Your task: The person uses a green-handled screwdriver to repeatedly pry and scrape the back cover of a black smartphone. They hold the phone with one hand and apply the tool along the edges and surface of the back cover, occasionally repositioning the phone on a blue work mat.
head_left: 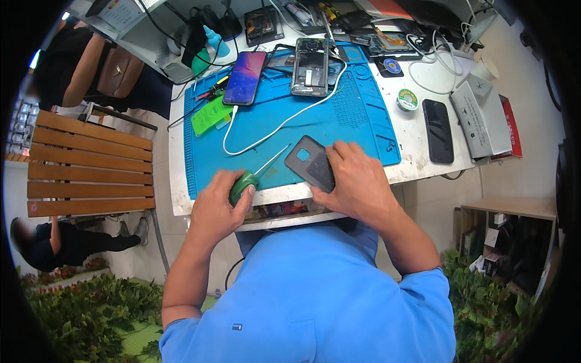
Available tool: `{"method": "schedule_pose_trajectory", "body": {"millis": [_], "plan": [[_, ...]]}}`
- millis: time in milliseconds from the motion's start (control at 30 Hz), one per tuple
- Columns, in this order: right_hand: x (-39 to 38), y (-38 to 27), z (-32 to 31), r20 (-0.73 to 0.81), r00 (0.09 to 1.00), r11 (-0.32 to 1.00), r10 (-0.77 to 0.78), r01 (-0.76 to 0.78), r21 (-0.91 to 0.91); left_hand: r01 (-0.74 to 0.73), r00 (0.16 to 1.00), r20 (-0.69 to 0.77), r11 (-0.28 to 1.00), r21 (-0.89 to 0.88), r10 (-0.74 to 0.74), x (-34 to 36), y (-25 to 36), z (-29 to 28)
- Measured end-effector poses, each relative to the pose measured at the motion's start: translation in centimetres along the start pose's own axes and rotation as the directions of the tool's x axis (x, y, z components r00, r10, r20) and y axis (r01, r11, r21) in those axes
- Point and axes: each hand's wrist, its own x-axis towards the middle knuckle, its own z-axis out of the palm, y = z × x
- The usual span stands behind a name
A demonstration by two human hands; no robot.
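My left hand (216, 202) is closed around the green handle of a screwdriver (243, 186), whose thin metal shaft points up and to the right over the blue mat (363, 136). Gripped along its right edge by my right hand (358, 181) is a dark grey phone back case (308, 164) with a squarish camera cutout. The case is tilted at the front edge of the mat, close to the screwdriver's tip. Farther back lies a phone with a lit blue and purple screen (245, 78), a white cable (275, 130) plugged into its lower end. Beside it rests an opened phone with bare internals (310, 69).
A bright green card-like piece (210, 116) and pliers (212, 91) lie at the mat's left. To the right are a solder spool (407, 100), a black phone (438, 131) and a white box (481, 118). A half-open drawer (284, 210) sits below the table edge.
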Motion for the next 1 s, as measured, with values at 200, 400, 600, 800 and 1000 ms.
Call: {"method": "schedule_pose_trajectory", "body": {"millis": [200, 400, 600, 800, 1000], "plan": [[0.1, -0.1, -0.1, 0.010, 1.000, 1.000, -0.001, 0.001, -0.007, -0.051, 0.999, 0.019, 0.999, -0.006, 0.051, -0.7, -0.4, -0.6], [0.1, -0.1, -0.2, 0.011, 1.000, 1.000, -0.006, 0.007, -0.010, -0.017, 0.999, 0.038, 1.000, 0.004, 0.017, -0.6, -0.1, -0.3], [0.1, -0.2, -0.2, 0.009, 1.000, 1.000, -0.006, 0.006, -0.015, -0.043, 0.998, 0.036, 0.999, 0.010, 0.042, 0.3, 0.1, -0.1], [0.0, -0.1, 0.0, -0.004, 1.000, 1.000, -0.011, 0.011, -0.019, -0.048, 0.998, 0.043, 0.999, 0.001, 0.048, 0.9, 0.6, 0.3], [0.0, -0.1, 0.0, -0.005, 1.000, 1.000, -0.015, 0.014, -0.020, -0.054, 0.998, 0.023, 0.998, -0.012, 0.055, 1.5, 0.7, 0.6]]}}
